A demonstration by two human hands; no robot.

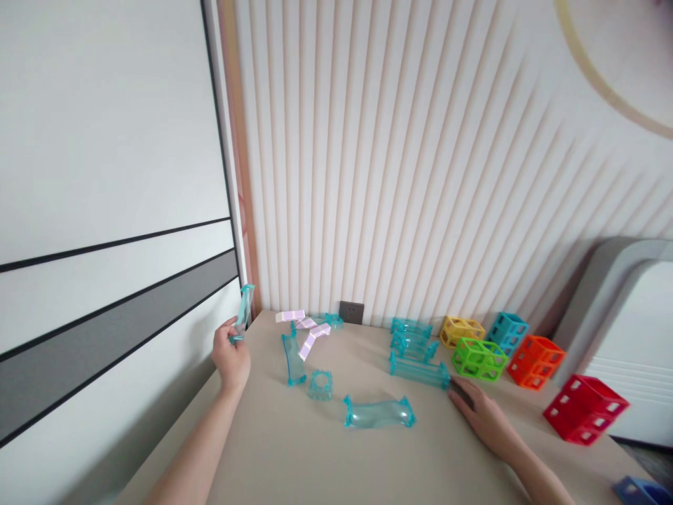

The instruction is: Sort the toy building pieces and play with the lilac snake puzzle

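Raised at the far left side of the table, my left hand [231, 354] has its fingers closed round the lower end of a clear teal tube piece [244, 312], held tilted upright. My right hand [484, 417] lies low on the table, fingers stretched out and apart from the thumb. Its fingertips are at the right end of another clear teal track piece [419, 369]; whether they touch it I cannot tell. More teal track pieces [413, 344] lie behind that one. Between my hands are a wide curved teal piece [378, 412], a small square teal piece [320, 385] and an upright-lying teal tube [294, 359].
Pale purple zigzag pieces [310, 330] lie at the back left. To the right stand open-framed blocks: yellow [463, 331], green [479, 359], blue [507, 334], orange [536, 362] and red [585, 409]. A ribbed wall [336, 175] with a dark socket [351, 312] borders the table [294, 456].
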